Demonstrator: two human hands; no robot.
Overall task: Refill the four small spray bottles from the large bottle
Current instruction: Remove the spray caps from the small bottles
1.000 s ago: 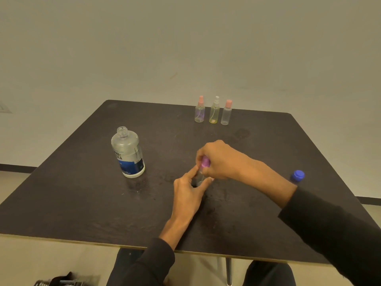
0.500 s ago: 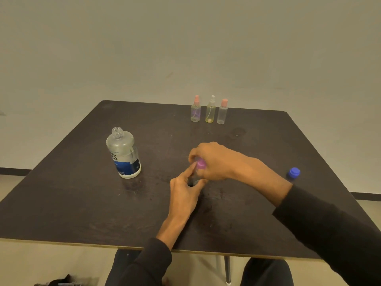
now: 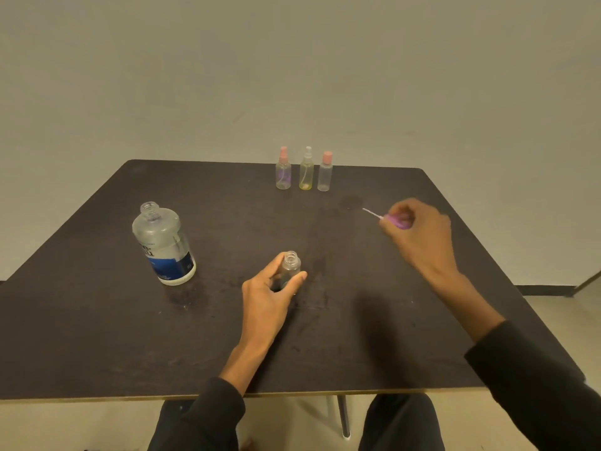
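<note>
Left hand [image 3: 265, 296]: rests on the table [image 3: 97, 320] near the middle, thumb and fingers curled round a small open bottle [image 3: 290, 266], which stands upright with its neck bare.
Right hand [image 3: 418, 234]: raised at about 2 o'clock from the small open bottle and well apart from it, fingers curled round a purple spray top [image 3: 395, 220]; the top's thin tube pokes out toward 10 o'clock.
Large bottle [image 3: 164, 244]: upright at 9 o'clock from the left hand, near it but apart, uncapped, clear with a blue and white label low on its side.
Three spray bottles: in a row near the far edge, at 12 o'clock from the left hand; a purplish one with a pink top [image 3: 283, 169], a yellowish one with a white top [image 3: 306, 169], a clear one with a pink cap [image 3: 324, 172], all just beside one another and capped.
Person: dark sleeves, seated at the near edge.
</note>
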